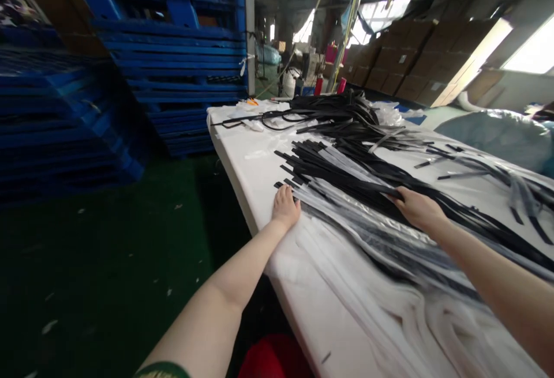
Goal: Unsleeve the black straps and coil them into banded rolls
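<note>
Many long, flat black strips (333, 173) lie in a loose bundle across the white-covered table (251, 161). Some grey strips and clear plastic run between them. My left hand (286, 209) is at the near left edge of the table, its fingers closed over the end of a black strip; part of the grip is hidden. Farther right, my right hand (418, 209) is closed around a black strip partway along the bundle, thumb on top. Folded white material (389, 314) lies on the table in front of the strips.
A tangled heap of black strips (341, 109) lies toward the far end of the table, with more loose strips (493, 170) at right. Tall stacks of blue pallets (186, 60) stand at left on the green floor (151, 251). Cardboard boxes (398, 57) are piled behind.
</note>
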Motion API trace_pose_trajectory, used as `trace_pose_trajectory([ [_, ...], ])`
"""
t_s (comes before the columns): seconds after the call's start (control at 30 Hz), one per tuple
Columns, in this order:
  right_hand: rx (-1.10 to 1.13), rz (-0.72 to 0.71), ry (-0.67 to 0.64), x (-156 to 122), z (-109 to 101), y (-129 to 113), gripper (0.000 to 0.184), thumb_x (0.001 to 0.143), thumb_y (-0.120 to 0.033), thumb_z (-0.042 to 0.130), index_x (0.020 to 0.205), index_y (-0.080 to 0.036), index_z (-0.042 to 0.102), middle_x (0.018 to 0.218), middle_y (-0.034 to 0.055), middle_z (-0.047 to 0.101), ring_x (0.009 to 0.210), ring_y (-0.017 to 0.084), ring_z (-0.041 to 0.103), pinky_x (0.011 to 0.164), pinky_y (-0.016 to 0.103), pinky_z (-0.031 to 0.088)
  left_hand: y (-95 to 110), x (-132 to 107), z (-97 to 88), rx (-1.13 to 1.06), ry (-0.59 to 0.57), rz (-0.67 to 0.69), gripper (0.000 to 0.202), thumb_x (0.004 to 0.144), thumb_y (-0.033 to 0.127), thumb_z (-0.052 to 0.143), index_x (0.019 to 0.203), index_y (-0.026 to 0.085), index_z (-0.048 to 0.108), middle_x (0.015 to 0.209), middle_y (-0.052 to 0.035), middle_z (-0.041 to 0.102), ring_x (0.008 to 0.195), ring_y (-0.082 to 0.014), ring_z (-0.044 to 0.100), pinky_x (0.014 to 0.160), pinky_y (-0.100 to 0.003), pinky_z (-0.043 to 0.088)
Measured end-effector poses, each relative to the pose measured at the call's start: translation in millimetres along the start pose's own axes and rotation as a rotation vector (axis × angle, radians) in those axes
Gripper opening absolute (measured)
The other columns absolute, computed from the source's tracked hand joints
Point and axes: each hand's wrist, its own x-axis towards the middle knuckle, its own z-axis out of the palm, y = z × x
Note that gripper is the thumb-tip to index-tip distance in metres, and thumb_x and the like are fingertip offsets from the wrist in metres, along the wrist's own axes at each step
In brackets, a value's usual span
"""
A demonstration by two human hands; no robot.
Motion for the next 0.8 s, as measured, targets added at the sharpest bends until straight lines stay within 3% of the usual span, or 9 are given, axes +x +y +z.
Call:
trace_pose_trajectory([
  [0.13, -0.017, -0.049, -0.157, -43, 19, -5, 0.042, 0.095, -0.046, 0.048, 0.121, -0.016, 0.061, 0.096, 0.0145, 0.071, 0.086, 0.030, 0.066, 0.066, 0.032, 0.042, 18, -37, -22.6, -0.061, -0.097, 0.133, 0.052, 0.088, 0.027, 0.056, 0.134, 0.005, 0.044, 0.147, -0.0209, 0.041, 0.140, -0.0288, 0.033, 0.119, -0.044, 0.028],
  [0.23, 0.023, -0.133, -0.251, -78, 37, -14, 0.036, 0.089, -0.042, 0.060, 0.117, -0.020, 0.066, 0.098, 0.0105, 0.072, 0.089, 0.027, 0.067, 0.071, 0.030, 0.044, 29, -77, -41.9, -0.109, -0.169, 0.231, 0.046, 0.087, 0.025, 0.057, 0.129, 0.007, 0.050, 0.141, -0.0185, 0.048, 0.135, -0.0277, 0.041, 0.117, -0.043, 0.032],
  [0.4, 0.049, -0.124, -0.237, -117, 42, -14, 0.035, 0.088, -0.036, 0.061, 0.118, -0.019, 0.065, 0.101, 0.0110, 0.072, 0.094, 0.028, 0.065, 0.077, 0.032, 0.044, 48, -146, -63.2, -0.203, -0.366, 0.452, 0.022, 0.086, 0.025, 0.061, 0.106, 0.016, 0.065, 0.118, -0.0089, 0.064, 0.114, -0.0218, 0.059, 0.106, -0.035, 0.046],
  [0.5, 0.077, -0.126, -0.198, -133, 37, -8, 0.038, 0.084, -0.035, 0.065, 0.119, -0.019, 0.065, 0.107, 0.0102, 0.071, 0.101, 0.029, 0.063, 0.084, 0.033, 0.044, 65, -180, -68.5, -0.229, -0.463, 0.572, 0.018, 0.086, 0.025, 0.063, 0.100, 0.016, 0.067, 0.113, -0.0083, 0.067, 0.108, -0.0211, 0.061, 0.101, -0.034, 0.049],
  [0.63, 0.142, -0.149, -0.158, -157, 40, -5, 0.029, 0.087, -0.037, 0.063, 0.110, -0.020, 0.069, 0.109, 0.0097, 0.070, 0.106, 0.028, 0.061, 0.094, 0.034, 0.042, 89, -219, -69.1, -0.194, -0.506, 0.653, 0.030, 0.086, 0.028, 0.063, 0.111, 0.012, 0.065, 0.125, -0.0149, 0.062, 0.121, -0.0269, 0.055, 0.109, -0.041, 0.043],
  [0.8, 0.246, -0.062, -0.118, -179, 56, -7, 0.024, 0.088, -0.037, 0.062, 0.099, -0.017, 0.069, 0.107, 0.0126, 0.070, 0.107, 0.028, 0.061, 0.098, 0.033, 0.040, 123, -273, -62.2, -0.214, -0.585, 0.787, 0.042, 0.091, 0.040, 0.055, 0.125, 0.017, 0.060, 0.142, -0.0134, 0.052, 0.136, -0.0278, 0.042, 0.117, -0.043, 0.032],
])
